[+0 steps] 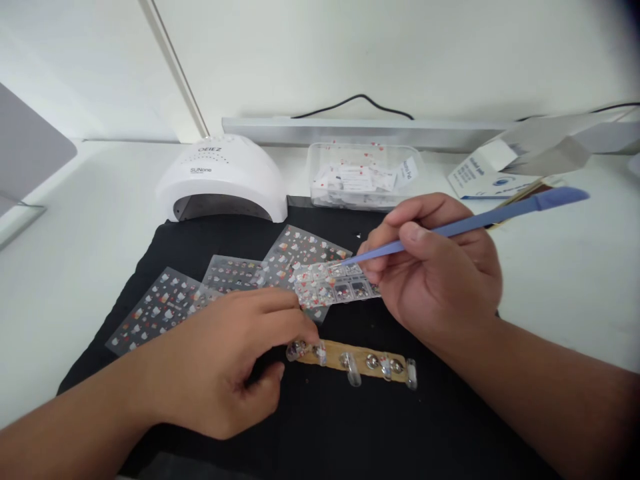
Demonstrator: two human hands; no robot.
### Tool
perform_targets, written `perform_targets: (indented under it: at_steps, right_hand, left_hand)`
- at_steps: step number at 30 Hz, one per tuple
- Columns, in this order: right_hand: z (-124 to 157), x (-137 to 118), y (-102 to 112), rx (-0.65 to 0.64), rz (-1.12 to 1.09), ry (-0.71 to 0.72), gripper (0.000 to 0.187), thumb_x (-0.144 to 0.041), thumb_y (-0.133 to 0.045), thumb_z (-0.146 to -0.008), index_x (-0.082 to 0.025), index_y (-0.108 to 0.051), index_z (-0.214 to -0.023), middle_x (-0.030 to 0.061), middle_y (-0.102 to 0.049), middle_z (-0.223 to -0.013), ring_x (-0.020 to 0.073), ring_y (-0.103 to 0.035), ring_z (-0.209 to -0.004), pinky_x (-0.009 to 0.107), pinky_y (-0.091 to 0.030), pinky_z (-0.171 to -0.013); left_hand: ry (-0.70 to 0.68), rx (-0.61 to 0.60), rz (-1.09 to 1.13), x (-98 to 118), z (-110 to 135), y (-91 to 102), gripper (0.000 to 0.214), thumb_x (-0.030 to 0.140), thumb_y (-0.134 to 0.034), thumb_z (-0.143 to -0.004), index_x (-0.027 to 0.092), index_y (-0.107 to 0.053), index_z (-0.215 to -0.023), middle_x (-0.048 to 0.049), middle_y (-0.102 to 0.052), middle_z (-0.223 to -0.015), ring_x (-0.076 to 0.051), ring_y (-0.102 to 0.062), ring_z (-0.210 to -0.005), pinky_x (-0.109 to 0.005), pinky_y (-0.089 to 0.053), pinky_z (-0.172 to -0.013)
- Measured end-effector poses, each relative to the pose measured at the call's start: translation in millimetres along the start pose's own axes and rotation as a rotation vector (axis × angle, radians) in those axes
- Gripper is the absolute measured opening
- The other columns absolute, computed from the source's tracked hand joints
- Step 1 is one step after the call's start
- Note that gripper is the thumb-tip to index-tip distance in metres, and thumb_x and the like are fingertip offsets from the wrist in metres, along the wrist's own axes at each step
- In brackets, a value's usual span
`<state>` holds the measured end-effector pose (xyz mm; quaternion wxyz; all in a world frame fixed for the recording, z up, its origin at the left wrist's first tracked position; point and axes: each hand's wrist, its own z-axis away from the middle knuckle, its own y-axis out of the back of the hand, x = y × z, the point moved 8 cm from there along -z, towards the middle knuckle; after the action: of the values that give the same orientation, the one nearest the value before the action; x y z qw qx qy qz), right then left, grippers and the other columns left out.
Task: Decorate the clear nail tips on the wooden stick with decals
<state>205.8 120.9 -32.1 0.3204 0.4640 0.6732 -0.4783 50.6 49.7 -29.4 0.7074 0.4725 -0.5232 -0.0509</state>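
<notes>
Left forearm: reaches in from the near left corner of the black mat (350, 427), palm turned down.
Left hand (245, 360): loosely curled, thumb and index finger parted; the index fingertip is at the strip's left end, whether touching I cannot tell.
Tan strip (335, 355): on the mat's near half, carrying round metal studs and clear decorated nail tips.
Right forearm: slants in from the near right side, palm turned inward.
Right hand (435, 273): fingers closed, pinching a purple stick (465, 225).
Stick: thin end down over the clear compartment case (341, 291), broad end up toward the desk's (575, 287) right edge.
Sticker sheets (165, 310): overlapping, left of the case.
White lamp (225, 177): by the mat's far left corner.
Clear tub (365, 180), opened carton (483, 173): near the desk's far edge.
</notes>
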Motion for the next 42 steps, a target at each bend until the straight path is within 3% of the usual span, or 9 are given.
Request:
perform_targets:
  at_steps: [8,15,19,25,30,38,40,42]
  right_hand:
    - [0.0,3.9,-0.2,0.006,-0.005,-0.026,0.012,-0.015,-0.063,-0.082,-0.025,-0.068,-0.077,-0.0014,-0.061,-0.052,0.0156,-0.05,-0.043,0.031,-0.038,-0.041]
    - [0.0,3.2,-0.7,-0.016,-0.007,-0.022,0.008,-0.018,-0.064,-0.083,-0.024,-0.068,-0.079,-0.0019,-0.062,-0.053,0.0146,-0.051,-0.044,0.03,-0.038,-0.042]
    - [0.2,3.1,-0.1,-0.001,-0.004,-0.034,0.009,-0.017,-0.065,-0.082,-0.025,-0.068,-0.078,-0.0016,-0.061,-0.053,0.0152,-0.05,-0.044,0.03,-0.038,-0.041]
    - [1.8,2.7,-0.4,0.0,0.003,-0.031,0.008,-0.019,-0.066,-0.082,-0.025,-0.068,-0.078,-0.0019,-0.061,-0.053,0.015,-0.05,-0.045,0.03,-0.038,-0.041]
    - [2.3,2.3,-0.3,-0.01,0.012,-0.026,0.005,-0.021,-0.066,-0.081,-0.026,-0.067,-0.079,-0.0031,-0.061,-0.052,0.0143,-0.051,-0.044,0.028,-0.039,-0.04]
    - [2.3,-6.6,2.4,0.002,0.038,0.046,0.003,-0.022,-0.065,-0.08,-0.024,-0.065,-0.08,-0.0046,-0.062,-0.053,0.0134,-0.054,-0.043,0.027,-0.041,-0.041]
    - [4.6,-14.6,1.2,0.003,0.061,0.104,0.004,-0.022,-0.065,-0.082,-0.025,-0.065,-0.08,-0.0042,-0.062,-0.054,0.0132,-0.054,-0.043,0.028,-0.041,-0.041]
    - [8.6,-28.7,-0.9,0.001,0.098,0.191,0.007,-0.022,-0.065,-0.085,-0.026,-0.066,-0.079,-0.0034,-0.062,-0.057,0.0134,-0.054,-0.044,0.029,-0.041,-0.041]
  left_hand:
    - [0.036,0.015,-0.009,-6.2,-1.8,-1.8,0.033,0.003,-0.055,-0.07,0.02,-0.056,-0.098,0.0025,-0.057,-0.087,-0.013,-0.052,-0.079,-0.026,-0.039,-0.068]
    - [0.143,0.057,-0.065,-14.0,-1.5,-2.2,0.018,0.016,-0.064,-0.076,0.021,-0.053,-0.089,0.0033,-0.055,-0.084,-0.013,-0.05,-0.074,-0.028,-0.037,-0.065]
    - [0.18,0.047,-0.102,-16.6,-0.4,-1.7,0.019,0.022,-0.067,-0.078,0.021,-0.051,-0.088,0.0034,-0.055,-0.082,-0.014,-0.05,-0.073,-0.028,-0.035,-0.062]
    - [0.168,0.083,-0.099,-12.7,2.4,2.4,0.028,0.025,-0.069,-0.079,0.023,-0.053,-0.102,0.0024,-0.057,-0.09,-0.015,-0.054,-0.078,-0.028,-0.038,-0.067]
    - [0.181,0.103,-0.094,-14.7,4.0,2.1,0.018,0.025,-0.068,-0.079,0.021,-0.055,-0.091,0.0024,-0.056,-0.084,-0.015,-0.053,-0.074,-0.028,-0.037,-0.064]
    - [0.152,0.089,-0.11,-11.1,1.0,3.1,0.016,0.024,-0.067,-0.079,0.019,-0.057,-0.091,0.0013,-0.056,-0.082,-0.015,-0.052,-0.072,-0.028,-0.038,-0.065]
    - [0.142,0.121,-0.111,-8.5,4.3,7.9,0.023,0.029,-0.07,-0.079,0.019,-0.058,-0.095,0.0011,-0.056,-0.083,-0.015,-0.053,-0.073,-0.028,-0.04,-0.066]
    - [0.135,0.229,-0.053,-8.7,10.2,19.5,0.023,0.033,-0.07,-0.081,0.019,-0.058,-0.095,0.002,-0.056,-0.081,-0.014,-0.052,-0.071,-0.027,-0.04,-0.064]
